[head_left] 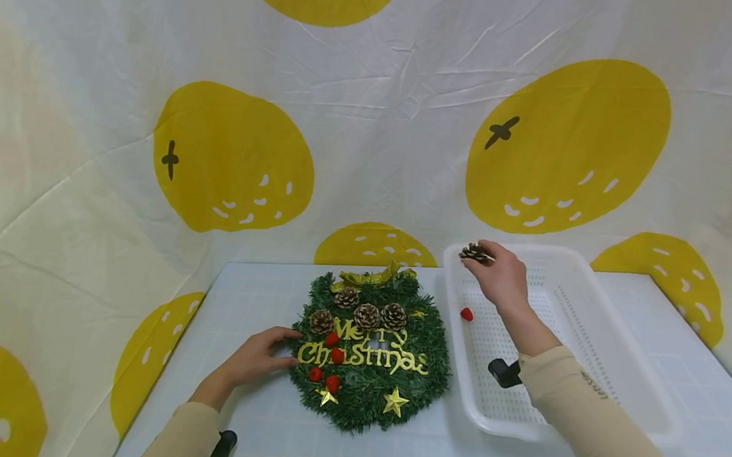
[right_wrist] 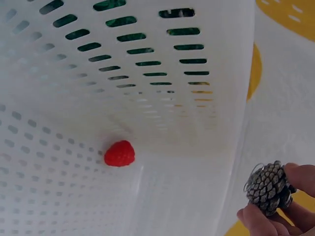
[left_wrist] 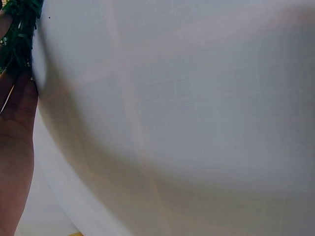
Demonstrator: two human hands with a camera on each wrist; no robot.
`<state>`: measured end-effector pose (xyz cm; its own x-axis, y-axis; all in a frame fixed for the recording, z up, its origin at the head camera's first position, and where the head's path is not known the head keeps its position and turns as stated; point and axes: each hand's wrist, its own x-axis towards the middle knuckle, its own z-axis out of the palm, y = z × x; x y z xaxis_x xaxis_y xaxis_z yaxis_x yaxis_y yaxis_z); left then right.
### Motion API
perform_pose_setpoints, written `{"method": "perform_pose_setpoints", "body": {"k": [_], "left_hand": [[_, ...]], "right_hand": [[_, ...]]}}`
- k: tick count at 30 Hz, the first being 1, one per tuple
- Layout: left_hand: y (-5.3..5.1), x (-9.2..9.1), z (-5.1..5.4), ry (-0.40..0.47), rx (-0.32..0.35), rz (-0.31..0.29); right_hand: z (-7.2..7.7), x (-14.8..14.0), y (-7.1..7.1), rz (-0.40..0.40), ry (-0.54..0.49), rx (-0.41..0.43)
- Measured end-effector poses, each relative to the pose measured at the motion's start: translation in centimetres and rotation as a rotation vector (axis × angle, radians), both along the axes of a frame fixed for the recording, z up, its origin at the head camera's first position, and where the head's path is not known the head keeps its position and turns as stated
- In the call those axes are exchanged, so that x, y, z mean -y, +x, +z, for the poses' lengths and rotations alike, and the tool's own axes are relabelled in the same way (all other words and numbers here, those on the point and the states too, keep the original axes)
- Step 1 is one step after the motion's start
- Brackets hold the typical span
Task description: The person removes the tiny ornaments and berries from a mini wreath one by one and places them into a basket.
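A green Christmas wreath (head_left: 356, 404) lies on the table, bearing gold "Merry Christmas" lettering, pinecones, red raspberries, gold stars and a gold bow at its top. My left hand (head_left: 256, 355) rests against its left edge, thumb and fingers apart and touching the greenery. In the left wrist view, green tips (left_wrist: 22, 39) show between thumb and fingers. My right hand (head_left: 502, 275) pinches a pinecone (right_wrist: 268, 188) with its fingertips, above the back left corner of the white plastic basket (head_left: 620, 341). A thin wire loop shows on the pinecone.
A single red raspberry (right_wrist: 119, 153) lies inside the basket, near its left wall. The basket stands to the right of the wreath, with a raised rim and slotted walls. Behind the table (head_left: 253, 435) hangs a white cloth (head_left: 398, 165) printed with yellow fruit.
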<state>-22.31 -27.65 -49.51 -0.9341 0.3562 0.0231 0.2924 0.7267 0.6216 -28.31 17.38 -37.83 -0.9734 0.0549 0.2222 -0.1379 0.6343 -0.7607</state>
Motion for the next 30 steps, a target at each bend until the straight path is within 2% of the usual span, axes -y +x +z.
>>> {"method": "perform_pose_setpoints", "body": {"k": [9, 20, 30], "left_hand": [[-0.1, 0.0, -0.1, -0.004, -0.002, -0.011], [-0.2, 0.1, -0.2, -0.013, -0.009, 0.007], [-0.1, 0.0, -0.2, -0.011, -0.003, 0.015]], "right_hand": [[-1.2, -1.2, -0.7, -0.041, 0.038, 0.081], [-3.2, -2.2, -1.3, -0.034, 0.068, 0.176], [-4.5, -2.7, -1.6, -0.006, 0.123, 0.193]]}}
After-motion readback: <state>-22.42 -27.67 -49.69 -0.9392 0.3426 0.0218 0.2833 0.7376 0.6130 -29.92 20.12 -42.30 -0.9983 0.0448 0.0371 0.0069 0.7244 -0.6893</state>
